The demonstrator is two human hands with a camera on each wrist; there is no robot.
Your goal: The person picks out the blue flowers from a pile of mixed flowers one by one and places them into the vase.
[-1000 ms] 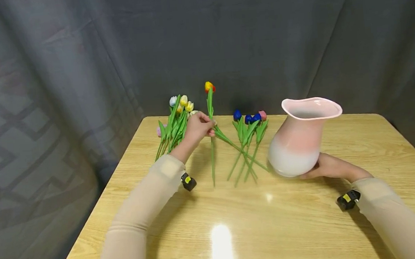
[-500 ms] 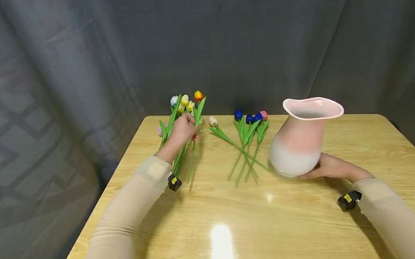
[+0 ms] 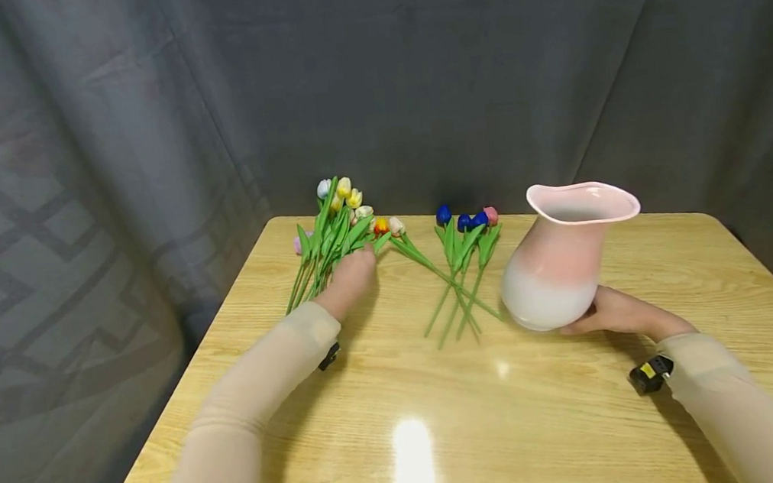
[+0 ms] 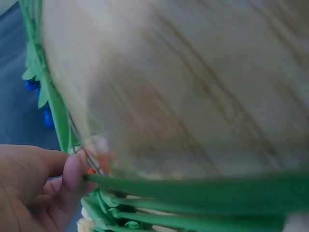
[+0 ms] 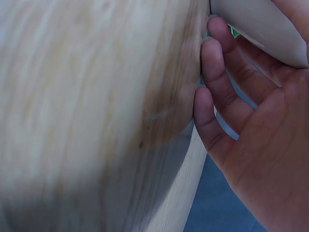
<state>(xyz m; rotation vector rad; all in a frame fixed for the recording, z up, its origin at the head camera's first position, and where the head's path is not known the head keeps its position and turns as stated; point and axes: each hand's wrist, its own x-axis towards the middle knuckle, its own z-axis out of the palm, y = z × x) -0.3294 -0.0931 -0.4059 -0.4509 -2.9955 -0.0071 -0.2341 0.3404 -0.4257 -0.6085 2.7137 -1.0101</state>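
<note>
My left hand (image 3: 353,273) is at the right side of a bunch of tulips (image 3: 316,267) at the table's left. In the left wrist view, thumb and forefinger pinch a green stem (image 4: 140,185). It appears to belong to the orange-red tulip (image 3: 381,226), whose head lies among the pale blooms. My right hand (image 3: 616,312) holds the foot of a pink and white vase (image 3: 561,264), thumb in front and other fingers partly hidden behind. The right wrist view shows the fingertips (image 5: 212,53) down at the table beside the vase's white wall (image 5: 260,29).
Between bunch and vase lie several blue tulips (image 3: 464,222), a pink tulip (image 3: 491,215) and a cream tulip (image 3: 396,227), their stems crossing. The wooden table (image 3: 513,430) ends at a grey curtain (image 3: 482,72).
My left hand has carried the orange-red tulip from near the middle to the left bunch and lowered it, the bloom dropping from upright to lying. Right hand and vase stay put.
</note>
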